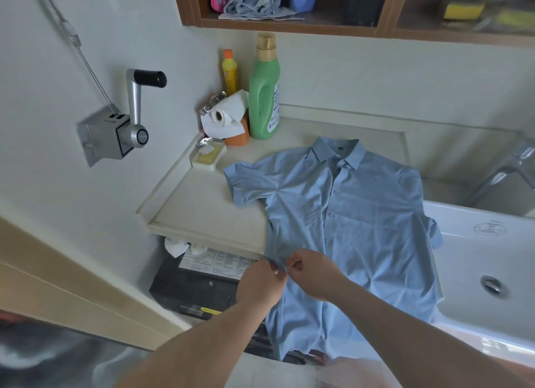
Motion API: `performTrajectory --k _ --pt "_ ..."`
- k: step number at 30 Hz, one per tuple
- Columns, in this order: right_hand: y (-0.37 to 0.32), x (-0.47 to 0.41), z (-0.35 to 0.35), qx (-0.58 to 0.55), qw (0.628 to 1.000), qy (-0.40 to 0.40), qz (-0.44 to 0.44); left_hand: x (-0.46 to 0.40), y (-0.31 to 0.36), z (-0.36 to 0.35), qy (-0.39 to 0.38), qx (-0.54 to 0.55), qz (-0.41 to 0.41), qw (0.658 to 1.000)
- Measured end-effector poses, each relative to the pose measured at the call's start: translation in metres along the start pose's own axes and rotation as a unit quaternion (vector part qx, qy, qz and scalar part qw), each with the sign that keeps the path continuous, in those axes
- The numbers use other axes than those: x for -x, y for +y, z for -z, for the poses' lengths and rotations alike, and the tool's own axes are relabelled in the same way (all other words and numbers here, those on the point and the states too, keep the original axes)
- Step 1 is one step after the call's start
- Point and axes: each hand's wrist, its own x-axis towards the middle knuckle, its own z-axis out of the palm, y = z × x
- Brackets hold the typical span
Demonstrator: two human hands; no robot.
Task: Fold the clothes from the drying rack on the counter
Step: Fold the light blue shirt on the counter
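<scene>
At the counter [202,202] edge, left hand [260,283] and right hand [314,273] both pinch the blue shirt [362,214] side seam, fingertips nearly touching; collar lies beyond the grip.

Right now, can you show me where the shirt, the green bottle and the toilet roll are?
shirt [362,214]: head view, on its front, right of the buttons.
green bottle [264,98]: head view, on its body by the handle.
toilet roll [223,114]: head view, on its side, beside the hole.
</scene>
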Motion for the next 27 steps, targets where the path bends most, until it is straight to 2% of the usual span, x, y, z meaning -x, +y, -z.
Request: performTrajectory --k 6,11,18,23,27 --pt "0.002 0.0 0.002 -0.03 1.0 0.005 0.007 -0.002 0.011 -0.004 -0.003 0.021 0.036 0.999" --pt "0.009 0.007 0.003 -0.066 0.997 0.027 0.004 0.004 0.018 -0.008 0.022 0.051 0.054 0.997" --pt "0.006 0.011 0.01 -0.078 0.992 0.091 0.027 0.014 0.013 -0.01 0.054 0.078 0.064 0.993" --pt "0.013 0.01 0.012 0.029 0.986 0.156 0.051 0.011 0.024 -0.013 0.064 0.043 0.057 0.995" --pt "0.025 0.012 0.013 0.011 0.986 0.159 0.045 0.012 0.028 -0.017 0.075 0.059 0.084 0.992"
